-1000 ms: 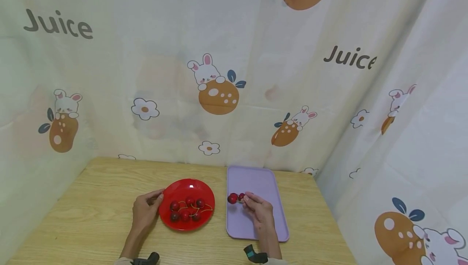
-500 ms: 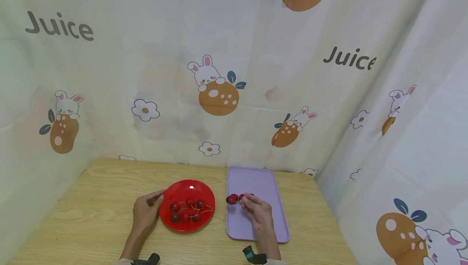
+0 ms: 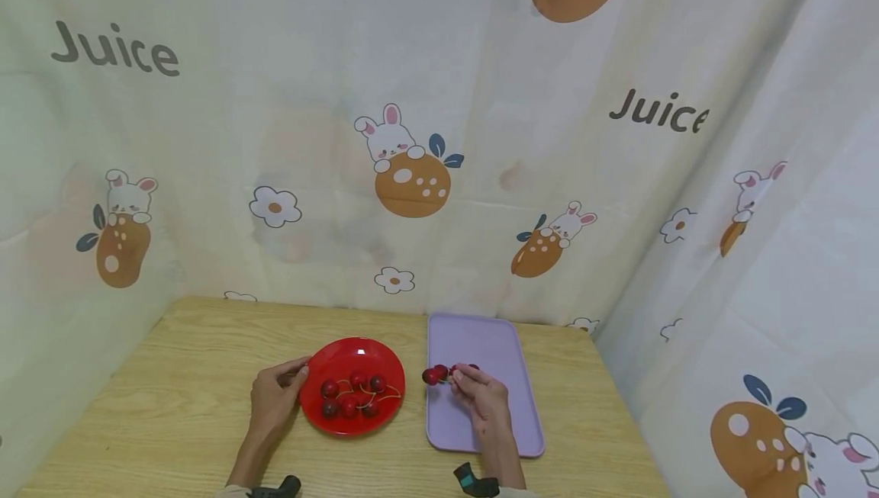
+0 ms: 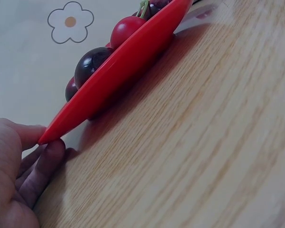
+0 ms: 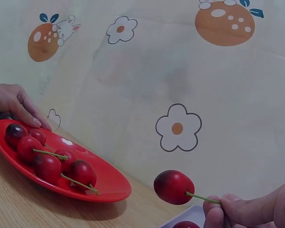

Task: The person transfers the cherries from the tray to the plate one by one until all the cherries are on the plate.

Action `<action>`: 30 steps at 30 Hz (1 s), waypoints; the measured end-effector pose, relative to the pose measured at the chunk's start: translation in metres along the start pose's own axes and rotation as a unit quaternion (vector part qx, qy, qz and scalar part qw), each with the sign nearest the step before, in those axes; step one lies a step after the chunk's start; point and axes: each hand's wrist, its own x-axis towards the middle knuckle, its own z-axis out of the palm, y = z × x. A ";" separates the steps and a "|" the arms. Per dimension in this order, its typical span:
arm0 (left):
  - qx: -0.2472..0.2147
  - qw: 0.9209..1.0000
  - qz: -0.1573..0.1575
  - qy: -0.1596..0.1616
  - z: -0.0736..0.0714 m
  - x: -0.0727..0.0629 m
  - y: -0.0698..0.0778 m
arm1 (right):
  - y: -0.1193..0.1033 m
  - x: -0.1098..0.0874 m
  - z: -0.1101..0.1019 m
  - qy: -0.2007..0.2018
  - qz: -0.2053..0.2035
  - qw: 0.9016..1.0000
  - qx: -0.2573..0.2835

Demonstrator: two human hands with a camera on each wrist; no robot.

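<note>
- The left hand [image 3: 275, 400], left of centre near the bottom of the head view, has its fingers clamped on the rim of a red plate [image 3: 338, 359]; the left wrist view shows flesh above and below that rim.
- Six cherries with green stems [image 3: 349, 406] lie on the plate, mostly across its lower half in the head view.
- The right hand [image 3: 484, 400], right of centre, has its fingers pinched together on the stem of a dark red cherry [image 5: 174, 187], at lower right in the right wrist view.
- More cherries show around those fingertips, by the left edge of a lilac tray [image 3: 456, 338]; how many are held cannot be told.
- Plate and tray sit apart on a wood-grain desk [image 3: 206, 345].
- Behind, across the upper frame, hangs a pale "Juice" curtain [image 3: 316, 56].
</note>
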 end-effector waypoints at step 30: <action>-0.007 1.000 0.007 0.009 -0.001 -0.003 0.002 | 0.009 0.000 0.023 -0.014 -0.001 1.000 -0.020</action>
